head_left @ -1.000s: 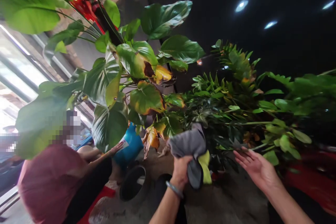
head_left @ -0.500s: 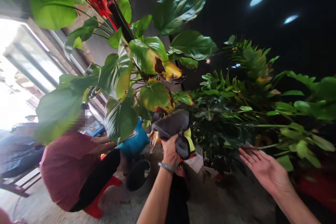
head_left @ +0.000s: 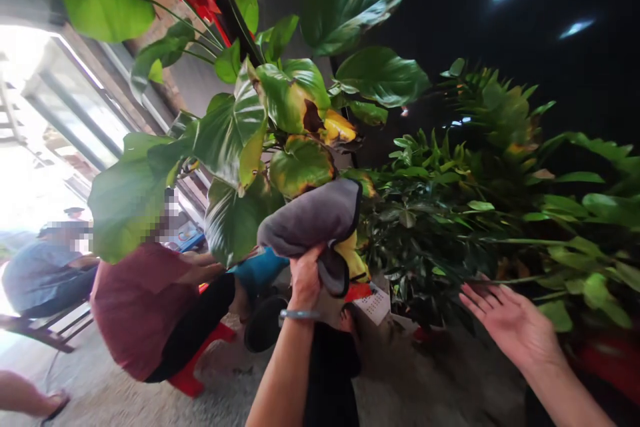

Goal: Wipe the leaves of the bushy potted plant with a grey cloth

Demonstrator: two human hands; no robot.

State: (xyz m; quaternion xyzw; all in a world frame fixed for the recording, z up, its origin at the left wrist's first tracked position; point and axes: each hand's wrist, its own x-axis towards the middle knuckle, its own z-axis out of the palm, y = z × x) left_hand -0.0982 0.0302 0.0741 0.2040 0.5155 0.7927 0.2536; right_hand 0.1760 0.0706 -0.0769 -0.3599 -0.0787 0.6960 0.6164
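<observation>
My left hand (head_left: 305, 277) is closed around a grey cloth with a yellow underside (head_left: 315, 223), held up just below the yellowing leaves (head_left: 300, 163) of a large-leaved plant (head_left: 235, 133). A bracelet sits on that wrist. My right hand (head_left: 510, 323) is open, palm up, fingers stretched toward a thin stem of the bushy small-leaved plant (head_left: 475, 207) at the right. It holds nothing.
A person in a maroon top (head_left: 140, 307) crouches at the left on a red stool (head_left: 193, 373), touching a blue pot (head_left: 257, 267). A black round pot (head_left: 265, 323) lies on the concrete floor. Another seated person (head_left: 45, 270) is by the bright doorway.
My left hand has lifted the cloth up and leftward to the yellowing leaves. My right hand has stayed open by the stem. The view has shifted left, showing more of the doorway.
</observation>
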